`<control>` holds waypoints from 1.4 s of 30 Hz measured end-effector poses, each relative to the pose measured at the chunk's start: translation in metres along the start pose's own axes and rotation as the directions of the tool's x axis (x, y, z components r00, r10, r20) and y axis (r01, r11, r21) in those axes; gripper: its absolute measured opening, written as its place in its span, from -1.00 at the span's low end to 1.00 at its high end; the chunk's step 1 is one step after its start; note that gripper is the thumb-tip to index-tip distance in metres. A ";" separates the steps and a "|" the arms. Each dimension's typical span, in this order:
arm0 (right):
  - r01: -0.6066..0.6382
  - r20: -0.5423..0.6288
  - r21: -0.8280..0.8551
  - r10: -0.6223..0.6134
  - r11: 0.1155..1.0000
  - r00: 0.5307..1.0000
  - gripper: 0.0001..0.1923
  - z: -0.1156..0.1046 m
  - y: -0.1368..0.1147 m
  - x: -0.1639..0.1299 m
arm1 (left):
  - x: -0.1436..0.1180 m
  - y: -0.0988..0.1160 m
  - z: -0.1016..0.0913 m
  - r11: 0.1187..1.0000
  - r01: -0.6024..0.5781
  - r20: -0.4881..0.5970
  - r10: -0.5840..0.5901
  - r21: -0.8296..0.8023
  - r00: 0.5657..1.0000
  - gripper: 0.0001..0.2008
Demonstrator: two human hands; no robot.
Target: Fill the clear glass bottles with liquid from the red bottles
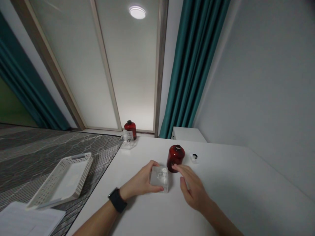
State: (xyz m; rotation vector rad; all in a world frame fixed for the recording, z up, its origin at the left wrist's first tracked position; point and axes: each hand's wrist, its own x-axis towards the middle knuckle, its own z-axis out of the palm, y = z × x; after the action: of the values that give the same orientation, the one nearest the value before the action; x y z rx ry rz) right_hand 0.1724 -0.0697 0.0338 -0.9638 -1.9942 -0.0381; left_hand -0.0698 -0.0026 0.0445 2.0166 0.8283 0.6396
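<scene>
My left hand, with a black watch on its wrist, grips a small clear plastic box that rests on the white table. Something small and pale lies inside the box. My right hand hovers just right of the box with fingers apart, its fingertips touching or nearly touching the base of a dark red jar that stands upright behind the box. A small black ring-shaped piece lies on the table right of the jar.
A second red bottle and another clear container stand at the table's far left corner. A white perforated tray and white papers lie left on a dark patterned surface. Teal curtains and a grey wall stand behind.
</scene>
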 end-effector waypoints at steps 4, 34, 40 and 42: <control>-0.098 0.195 -0.018 0.099 0.995 0.976 -0.18 0.020 -0.010 -0.007 | 0.001 -0.003 0.005 1.000 -0.025 -0.009 0.025 -0.008 1.000 -0.42; -0.423 0.236 0.803 0.428 0.421 0.873 -0.53 0.020 -0.014 -0.010 | 0.001 -0.004 0.005 1.000 -0.005 -0.033 0.006 0.026 0.999 -0.43; -0.503 0.193 0.643 0.514 0.577 0.836 -0.59 0.021 -0.004 -0.011 | 0.002 -0.003 0.006 1.000 0.013 -0.011 -0.013 -0.002 1.000 -0.43; -0.496 0.181 0.454 0.469 0.740 0.864 -0.61 0.022 -0.006 -0.014 | 0.002 -0.003 0.007 1.000 -0.009 -0.001 0.009 -0.015 1.000 -0.42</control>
State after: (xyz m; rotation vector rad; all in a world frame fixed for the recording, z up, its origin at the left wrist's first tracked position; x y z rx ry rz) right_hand 0.1573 -0.0739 0.0127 -1.1133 -1.6137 0.7610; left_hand -0.0645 -0.0036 0.0388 2.0076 0.8134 0.6505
